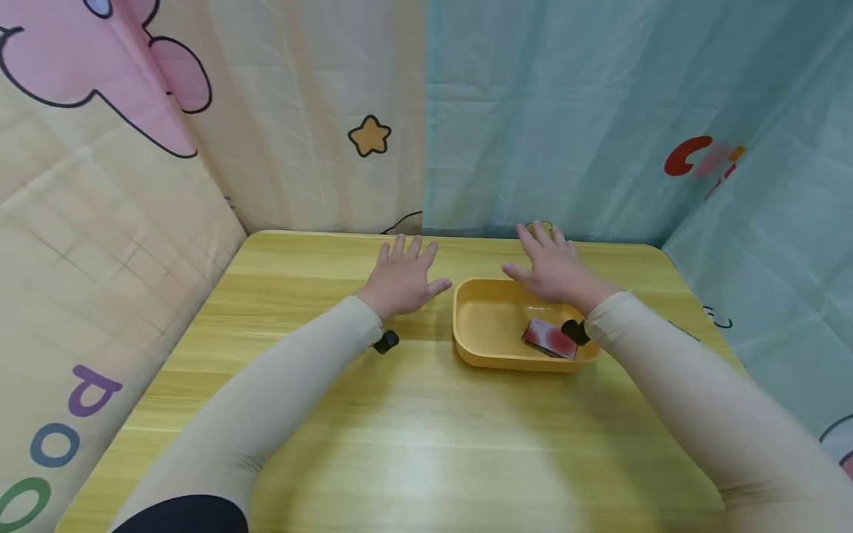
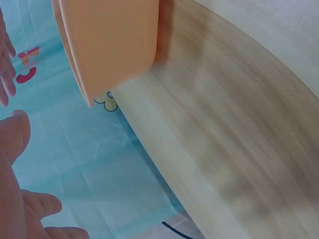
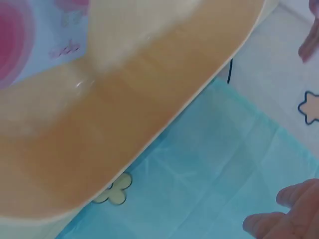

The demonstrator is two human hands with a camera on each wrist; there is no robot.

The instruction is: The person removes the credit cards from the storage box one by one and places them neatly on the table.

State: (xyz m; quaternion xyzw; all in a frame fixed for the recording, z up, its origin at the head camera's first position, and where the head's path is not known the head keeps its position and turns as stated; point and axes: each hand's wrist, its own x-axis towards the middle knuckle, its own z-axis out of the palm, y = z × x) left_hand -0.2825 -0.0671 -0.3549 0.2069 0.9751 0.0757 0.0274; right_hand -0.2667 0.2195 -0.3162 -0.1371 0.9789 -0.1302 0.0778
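Fingers spread, my left hand (image 1: 402,283) is held over the table just left of a yellow plastic tray (image 1: 489,360), apart from it. My right hand (image 1: 552,268), its fingers also spread, hovers above the tray's far right side. Inside the tray, toward its right, lies a small flat pink-and-white box (image 1: 550,338) with red round shapes on it; the strap piece at my right wrist covers part of its edge. In the right wrist view the box (image 3: 40,40) shows up close against the tray's inner wall. Neither hand holds anything.
The wood-grain table (image 1: 413,437) runs back to printed curtains (image 1: 533,126) on the far side. More curtain (image 1: 100,259) stands along the left edge and along the right. A black camera mount (image 1: 386,341) sits under the left wrist.
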